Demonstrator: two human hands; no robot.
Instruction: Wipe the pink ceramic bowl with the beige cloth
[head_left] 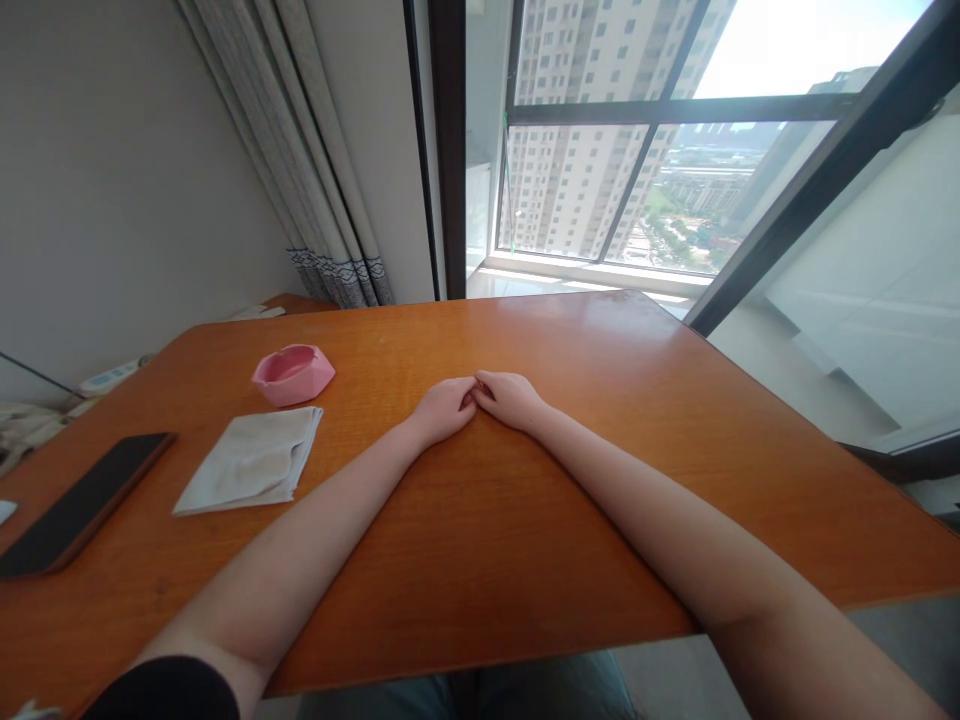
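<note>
Both forearms stretch across the brown wooden table [465, 530], and the hands meet near its middle. My left hand [442, 411] is closed with curled fingers, its fingertips against the other hand. My right hand [512, 400] is likewise closed, knuckles up, touching the left. Nothing shows in either hand, though the insides of the fingers are partly hidden. Left of the hands lies a folded white cloth [251, 455]. Behind the cloth stands a pink faceted bowl [293, 376], like an ashtray.
A dark flat rectangular board [86, 505] lies at the table's left. A white remote-like object [109, 378] is by the left edge. Past the far edge hang grey curtains [330, 220] beside a large window [585, 180]. The table's right edge slants toward a glass door [885, 260].
</note>
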